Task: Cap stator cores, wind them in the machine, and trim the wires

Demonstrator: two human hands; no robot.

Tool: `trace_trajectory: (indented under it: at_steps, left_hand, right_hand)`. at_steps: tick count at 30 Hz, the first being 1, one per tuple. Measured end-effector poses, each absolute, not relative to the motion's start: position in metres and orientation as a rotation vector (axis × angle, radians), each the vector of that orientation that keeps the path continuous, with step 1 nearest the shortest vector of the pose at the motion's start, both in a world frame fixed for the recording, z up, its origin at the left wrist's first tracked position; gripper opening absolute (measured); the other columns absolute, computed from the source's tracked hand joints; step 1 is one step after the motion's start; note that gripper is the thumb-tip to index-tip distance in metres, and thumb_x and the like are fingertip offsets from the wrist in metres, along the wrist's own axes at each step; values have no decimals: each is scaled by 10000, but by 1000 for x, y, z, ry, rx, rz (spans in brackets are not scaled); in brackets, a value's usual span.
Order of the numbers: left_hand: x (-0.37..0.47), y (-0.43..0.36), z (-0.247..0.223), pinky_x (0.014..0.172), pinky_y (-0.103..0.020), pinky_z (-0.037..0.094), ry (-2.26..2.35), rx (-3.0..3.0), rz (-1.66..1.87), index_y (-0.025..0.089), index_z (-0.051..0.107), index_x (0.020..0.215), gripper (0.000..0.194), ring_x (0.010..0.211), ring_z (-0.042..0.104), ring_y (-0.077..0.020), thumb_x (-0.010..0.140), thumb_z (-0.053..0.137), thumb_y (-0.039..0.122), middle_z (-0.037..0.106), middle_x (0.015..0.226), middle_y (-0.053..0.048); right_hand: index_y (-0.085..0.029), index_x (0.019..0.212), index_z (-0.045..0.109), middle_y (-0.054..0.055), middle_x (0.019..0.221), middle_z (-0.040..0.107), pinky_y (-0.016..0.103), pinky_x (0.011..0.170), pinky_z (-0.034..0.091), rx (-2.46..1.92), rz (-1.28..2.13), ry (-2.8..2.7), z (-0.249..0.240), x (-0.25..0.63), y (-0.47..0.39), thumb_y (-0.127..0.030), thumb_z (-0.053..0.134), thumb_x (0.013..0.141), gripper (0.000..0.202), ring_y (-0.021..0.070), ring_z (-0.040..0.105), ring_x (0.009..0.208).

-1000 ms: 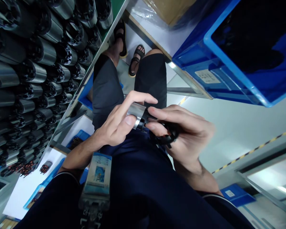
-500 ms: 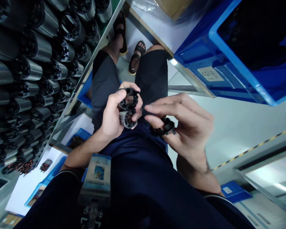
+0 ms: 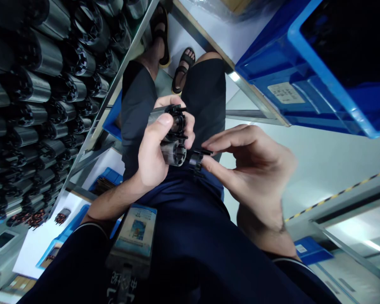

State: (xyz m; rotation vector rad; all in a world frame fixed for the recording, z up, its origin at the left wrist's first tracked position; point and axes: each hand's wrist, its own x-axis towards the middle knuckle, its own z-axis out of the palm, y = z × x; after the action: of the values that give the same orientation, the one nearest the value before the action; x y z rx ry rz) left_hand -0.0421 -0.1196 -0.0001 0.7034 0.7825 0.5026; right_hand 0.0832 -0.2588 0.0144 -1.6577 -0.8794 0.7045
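Left hand point(image 3: 152, 155) grips two metal cores point(image 3: 168, 153); right hand point(image 3: 255, 166) pinches one black pronged ring point(image 3: 195, 159) near them, apparently a fitting step, calling for prong alignment.

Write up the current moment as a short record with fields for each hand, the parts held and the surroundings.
Left hand: grips upper metal cylinder and lower metal cylinder together
Upper part: black pronged end piece at one end
Right hand: pinches black pronged piece
Contact between pinched piece and lower cylinder: cannot tell
Left of picture: rows of black-ended metal cylinders
Upper right: blue bin with white label
Worn: badge
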Motion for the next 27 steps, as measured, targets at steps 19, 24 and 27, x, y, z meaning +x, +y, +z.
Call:
trace_trajectory:
  at_steps: [19, 24, 27]
  left_hand:
    - [-35, -122, 3, 659, -413, 531, 864, 669, 553, 328, 742, 1211, 610, 788, 570, -240, 1062, 641, 911, 622, 965, -76]
    - [-39, -122, 1, 733, -459, 534, 814, 612, 545, 363, 796, 1205, 544, 832, 572, -243, 1055, 713, 879, 632, 1003, -63]
    - [-38, -121, 1, 737, -426, 541, 833, 591, 550, 351, 806, 1183, 543, 837, 588, -238, 1016, 797, 868, 651, 989, -54]
  right_hand:
    - [-346, 1577, 850, 101, 1345, 879, 359, 810, 812, -1562, 567, -1025, 2, 72, -256, -164, 1053, 922, 709, 243, 873, 1052]
    - [-376, 1547, 866, 86, 1302, 891, 457, 983, 800, -1588, 544, -1084, 0, 70, -253, -224, 1061, 935, 660, 286, 883, 1149]
    - [-363, 1542, 868, 84, 1289, 893, 430, 991, 794, -1588, 552, -1027, -1, 67, -251, -240, 1055, 945, 638, 283, 883, 1162]
